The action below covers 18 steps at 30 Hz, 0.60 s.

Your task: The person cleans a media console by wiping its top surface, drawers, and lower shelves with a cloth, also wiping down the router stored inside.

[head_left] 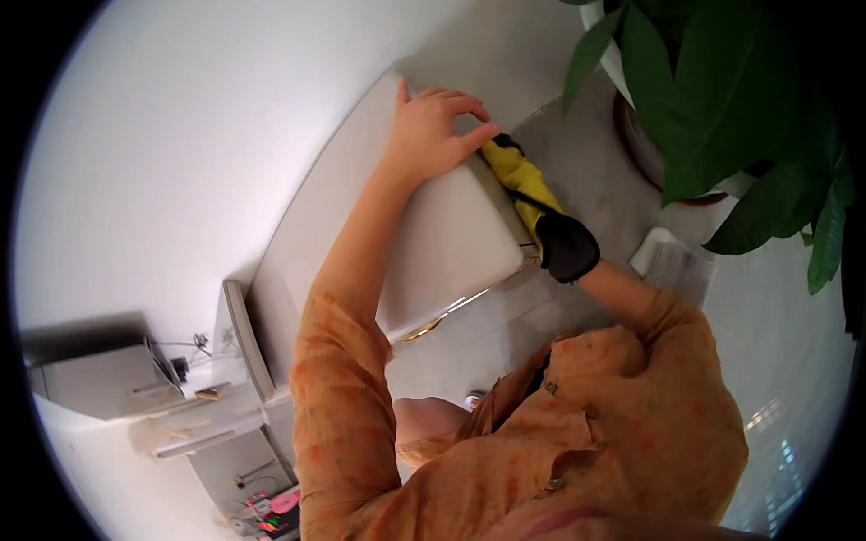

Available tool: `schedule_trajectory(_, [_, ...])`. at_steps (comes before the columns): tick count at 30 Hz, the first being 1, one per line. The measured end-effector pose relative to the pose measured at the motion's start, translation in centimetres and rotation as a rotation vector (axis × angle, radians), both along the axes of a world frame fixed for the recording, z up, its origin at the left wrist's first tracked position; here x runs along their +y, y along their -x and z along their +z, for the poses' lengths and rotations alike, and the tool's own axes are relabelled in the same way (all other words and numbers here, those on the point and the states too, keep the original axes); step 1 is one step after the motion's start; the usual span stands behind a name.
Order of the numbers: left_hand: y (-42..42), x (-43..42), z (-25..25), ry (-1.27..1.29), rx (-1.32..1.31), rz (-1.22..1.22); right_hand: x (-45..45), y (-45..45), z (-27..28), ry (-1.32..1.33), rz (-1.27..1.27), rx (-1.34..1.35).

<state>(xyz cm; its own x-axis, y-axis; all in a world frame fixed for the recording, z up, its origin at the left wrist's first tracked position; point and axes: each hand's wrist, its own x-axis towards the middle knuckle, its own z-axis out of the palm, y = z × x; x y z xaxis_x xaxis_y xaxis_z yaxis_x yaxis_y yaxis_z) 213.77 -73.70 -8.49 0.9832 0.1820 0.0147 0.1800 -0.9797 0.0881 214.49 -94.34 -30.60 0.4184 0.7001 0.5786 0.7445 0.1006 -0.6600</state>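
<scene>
My left hand [437, 131] is bare and lies over the far corner of a pale cabinet top [460, 234], fingers spread. Its thumb reaches the tip of a yellow and black glove [532, 194]; whether they touch is unclear. That glove, with a wide black cuff, covers my right hand [523, 180], which is held low along the cabinet's side. The fingers inside it do not show clearly. Gold-coloured trim [422, 330] runs down the cabinet's near face.
A leafy plant [722, 99] in a pot overhangs the upper right. Beside it on the floor lies a white object [672, 261]. A white wall [189, 117] borders the cabinet. At lower left are a grey box [104, 383] and a pink item [284, 502].
</scene>
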Motion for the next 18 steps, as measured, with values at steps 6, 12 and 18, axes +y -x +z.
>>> schedule_trajectory(6, [0.5,-0.4,-1.0,0.009,-0.186,0.044,2.0,-2.9,11.4,-0.249,0.132,0.371])
schedule_trajectory(12, [3.4,-1.8,1.3,0.212,-0.708,-0.033,0.4,-3.3,18.1,-0.370,0.151,0.144])
schedule_trajectory(18, [14.1,-3.0,6.5,0.604,-1.045,0.167,2.4,-0.3,22.0,-0.136,0.190,-0.255])
